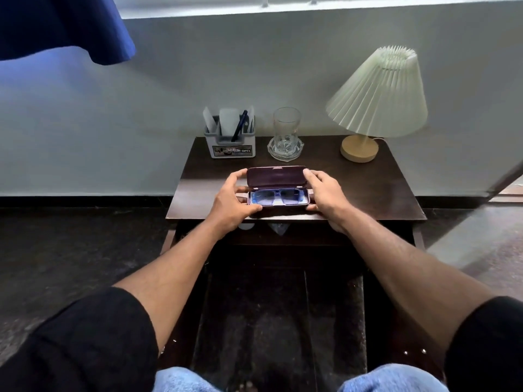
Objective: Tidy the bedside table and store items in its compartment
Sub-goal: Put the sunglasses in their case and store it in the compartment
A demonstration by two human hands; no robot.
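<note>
**Glasses case open, both hands on it**

Glasses case [277,190] sits mid-frame at the front edge of the bedside table [368,190], long axis left-right, lid up and tilted toward the wall. Left hand [233,198] and right hand [325,190] cup the two ends, fingers curled loosely around it (probably steadying it to shut the lid). Glasses [278,197] lie inside, lenses up.
</note>
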